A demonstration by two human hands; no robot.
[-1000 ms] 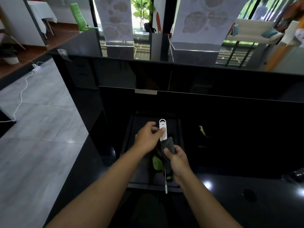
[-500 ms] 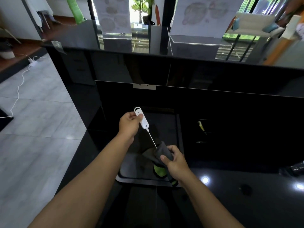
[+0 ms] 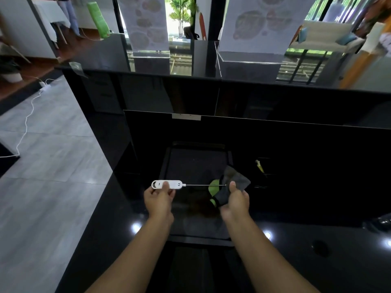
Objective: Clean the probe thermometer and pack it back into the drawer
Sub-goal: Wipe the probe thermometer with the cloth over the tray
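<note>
My left hand [image 3: 159, 197] grips the white handle of the probe thermometer [image 3: 168, 184], held level over the left edge of the open black drawer [image 3: 167, 161]. Its thin metal probe points right, and its tip reaches the dark grey cloth [image 3: 233, 185]. My right hand [image 3: 236, 198] is closed on that cloth, thumb up beside the probe tip. A green patch of the cloth shows under the probe. The drawer's floor is dark, and I cannot make out what lies in it.
A glossy black counter [image 3: 317, 250] surrounds the drawer, with a raised black shelf [image 3: 211, 98] behind. A small yellow item [image 3: 259, 166] sits in a dark recess right of the drawer. Grey tiled floor [image 3: 42, 166] with a white cable lies to the left.
My left hand has pulled the thermometer leftward out of the cloth and turned it from upright to level. The probe, wrapped a second ago, is now bare up to its tip.
</note>
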